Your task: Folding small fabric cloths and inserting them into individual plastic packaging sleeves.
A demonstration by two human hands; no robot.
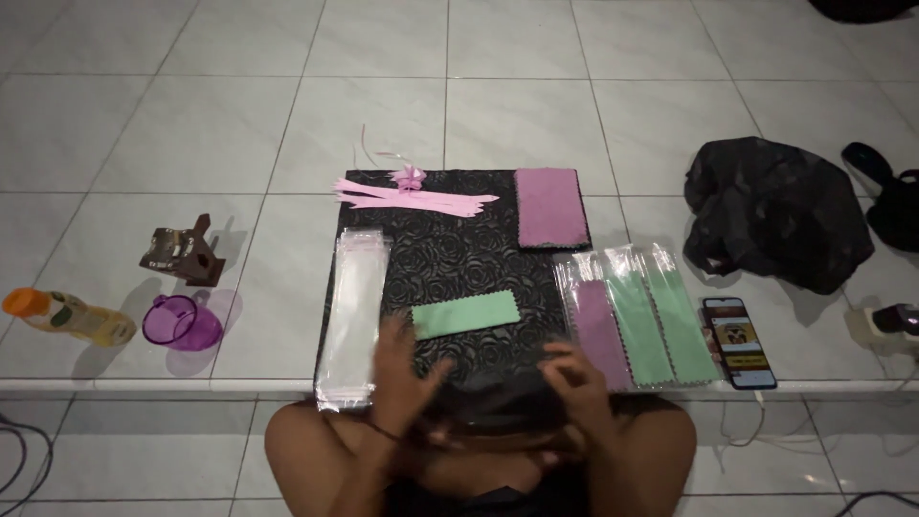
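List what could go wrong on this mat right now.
Both hands, left hand and right hand, work at the near edge of the black mat; a tug there might shift the green sheet or the clear sleeves. The phone lies at the step's edge and could get knocked off.

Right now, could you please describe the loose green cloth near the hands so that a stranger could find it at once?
Start from the black rose-patterned mat in the middle of the tiled floor. Near its front edge, just above the left hand, lies a green cloth, slightly tilted. Unlike the green cloths in clear sleeves beside the mat, it lies bare and alone.
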